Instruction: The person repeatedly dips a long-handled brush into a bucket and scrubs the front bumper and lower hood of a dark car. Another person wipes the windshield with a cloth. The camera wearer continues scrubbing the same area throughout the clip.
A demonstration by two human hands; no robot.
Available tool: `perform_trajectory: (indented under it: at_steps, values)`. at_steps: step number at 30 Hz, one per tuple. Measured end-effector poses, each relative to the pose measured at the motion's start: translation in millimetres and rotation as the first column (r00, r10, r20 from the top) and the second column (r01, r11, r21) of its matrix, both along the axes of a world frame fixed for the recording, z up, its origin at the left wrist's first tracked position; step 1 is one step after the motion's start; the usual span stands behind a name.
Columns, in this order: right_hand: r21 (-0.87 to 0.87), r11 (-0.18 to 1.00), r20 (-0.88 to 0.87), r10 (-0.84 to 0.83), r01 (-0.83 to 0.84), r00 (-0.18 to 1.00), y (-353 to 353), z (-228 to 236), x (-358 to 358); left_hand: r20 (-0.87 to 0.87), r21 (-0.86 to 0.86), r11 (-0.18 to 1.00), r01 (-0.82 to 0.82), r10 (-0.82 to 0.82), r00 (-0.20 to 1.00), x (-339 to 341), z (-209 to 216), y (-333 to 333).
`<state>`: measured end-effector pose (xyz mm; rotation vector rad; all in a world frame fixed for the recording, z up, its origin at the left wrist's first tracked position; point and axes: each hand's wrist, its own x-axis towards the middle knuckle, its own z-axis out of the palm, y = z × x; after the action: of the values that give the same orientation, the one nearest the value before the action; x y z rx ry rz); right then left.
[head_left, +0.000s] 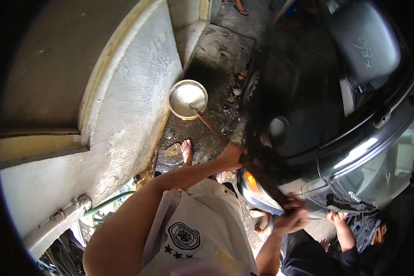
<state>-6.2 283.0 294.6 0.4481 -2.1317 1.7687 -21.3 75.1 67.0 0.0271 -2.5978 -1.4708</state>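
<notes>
My left hand (231, 157) is closed around the middle of a long brown stick (210, 127) that looks wooden. Lower right, my right hand (293, 220) grips the stick's near end; this hand is slightly blurred. The stick slants away to the upper left, and its far end dips into a round bucket (171, 102). Pale, shiny liquid (186, 95) shows inside the bucket, which stands on wet ground beside the wall.
A dark vehicle (303, 115) with an orange lamp (250, 179) fills the right side. A whitish wall (129, 92) with a pipe (55, 223) bounds the left. Another person's hand (338, 217) is at the lower right. My sandalled foot (187, 151) stands below the bucket.
</notes>
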Motion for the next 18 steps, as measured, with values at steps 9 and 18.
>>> perform_trajectory:
  at_steps: [9,18]
  values:
    - [0.180,0.924,-0.060,0.352,-0.336,0.934,-192.3,85.9,-111.6,0.101,0.230,0.931,-0.283,0.267,0.958,-54.2,53.7,-104.2]
    - [0.294,0.861,-0.025,0.442,-0.416,0.897,-38.7,-49.5,52.4,-0.087,0.095,0.992,-0.086,0.094,0.992,58.8,-75.9,-30.4]
